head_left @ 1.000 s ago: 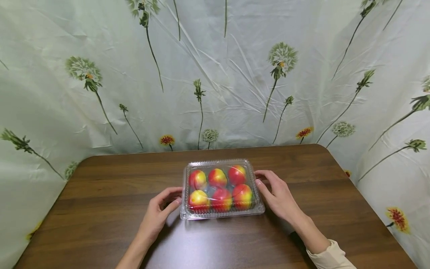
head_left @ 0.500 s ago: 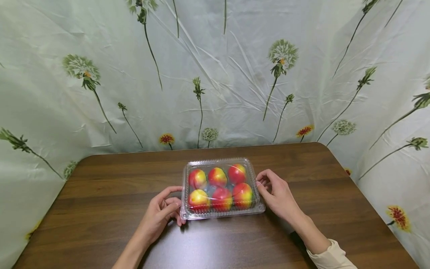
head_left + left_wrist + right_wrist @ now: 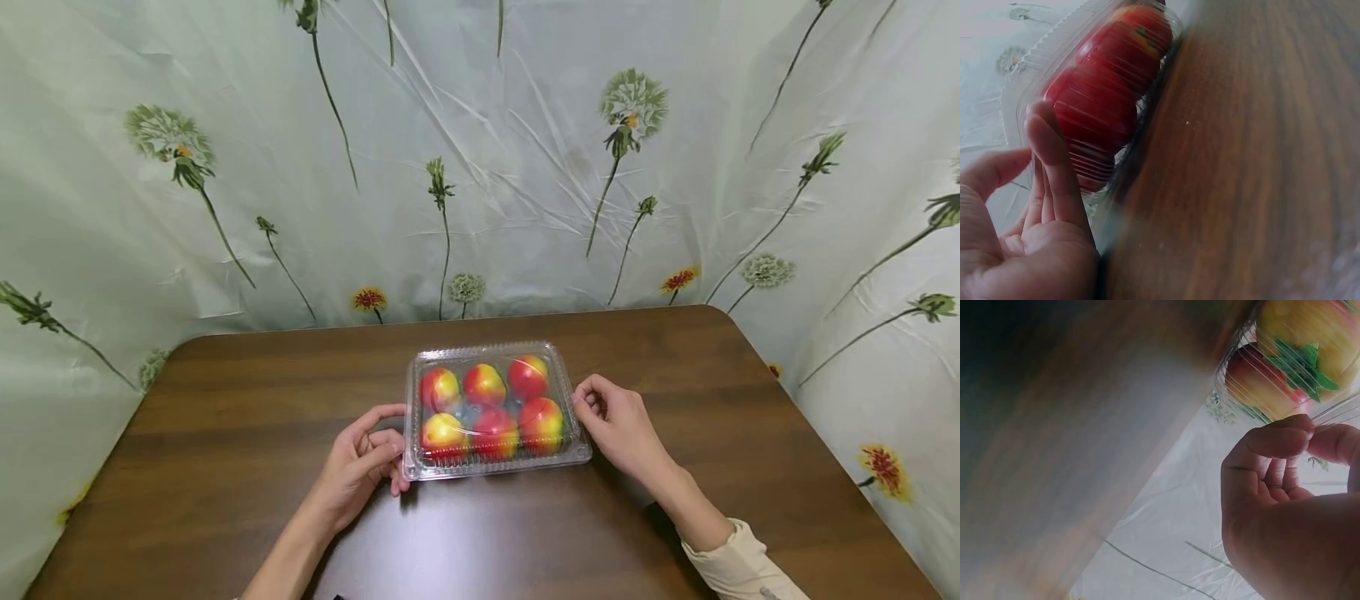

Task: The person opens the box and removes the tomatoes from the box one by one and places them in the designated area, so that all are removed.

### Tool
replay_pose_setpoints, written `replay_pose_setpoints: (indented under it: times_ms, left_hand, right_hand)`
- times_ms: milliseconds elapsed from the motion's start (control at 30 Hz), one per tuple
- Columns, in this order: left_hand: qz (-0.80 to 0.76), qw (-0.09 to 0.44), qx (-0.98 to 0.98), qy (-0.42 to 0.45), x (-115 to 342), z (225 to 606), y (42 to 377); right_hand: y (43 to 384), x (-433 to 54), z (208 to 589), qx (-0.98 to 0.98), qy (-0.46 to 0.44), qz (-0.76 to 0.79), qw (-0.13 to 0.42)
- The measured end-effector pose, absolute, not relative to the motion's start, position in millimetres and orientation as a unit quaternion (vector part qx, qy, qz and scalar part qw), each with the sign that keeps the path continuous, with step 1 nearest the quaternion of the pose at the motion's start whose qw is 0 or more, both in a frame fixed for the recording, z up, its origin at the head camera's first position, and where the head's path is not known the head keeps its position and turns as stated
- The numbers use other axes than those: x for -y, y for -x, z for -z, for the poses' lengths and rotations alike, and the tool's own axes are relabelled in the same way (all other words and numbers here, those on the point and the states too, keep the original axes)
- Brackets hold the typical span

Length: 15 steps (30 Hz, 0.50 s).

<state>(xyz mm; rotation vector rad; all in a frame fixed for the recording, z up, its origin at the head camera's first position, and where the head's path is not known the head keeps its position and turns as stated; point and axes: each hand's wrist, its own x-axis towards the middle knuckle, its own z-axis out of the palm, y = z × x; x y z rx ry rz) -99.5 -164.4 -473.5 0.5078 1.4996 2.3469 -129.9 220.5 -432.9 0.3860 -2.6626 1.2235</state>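
Note:
A clear plastic clamshell container (image 3: 489, 472) with a ribbed rim lies on the table, its lid down over several round red-and-yellow fruits (image 3: 483, 385). Through the wall in the right wrist view, one fruit (image 3: 1319, 328) shows a green leafy top. My left hand (image 3: 352, 467) is at the container's left side, thumb and forefinger pinching the rim while the other fingers hang below. On the opposite side my right hand (image 3: 618, 421) pinches the right rim between thumb and forefinger, remaining fingers curled in, as the right wrist view shows.
The dark wooden table (image 3: 262, 417) has rounded far corners. Directly behind it and along its sides hangs a pale curtain (image 3: 517, 208) printed with dandelions. A light sleeve (image 3: 738, 562) covers the right forearm.
My right fingers have curled in and closed on the rim. The left hand's lower fingers have come out below the container's corner. The container has stayed in place; the head view has tilted slightly.

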Motion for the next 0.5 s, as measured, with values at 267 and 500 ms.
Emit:
replay_pose_setpoints:
  times_ms: [267,500]
  left_hand:
    - [-0.83,0.186,-0.483,-0.208,169.9,473.8,99.8]
    - [-0.823,0.195,-0.495,-0.198,165.0,471.6,103.5]
  right_hand:
    - [134.5,-215.6,432.3,0.898,-0.126,-0.415,0.08]
    - [130.4,-217.1,430.0,0.902,-0.118,-0.407,0.086]
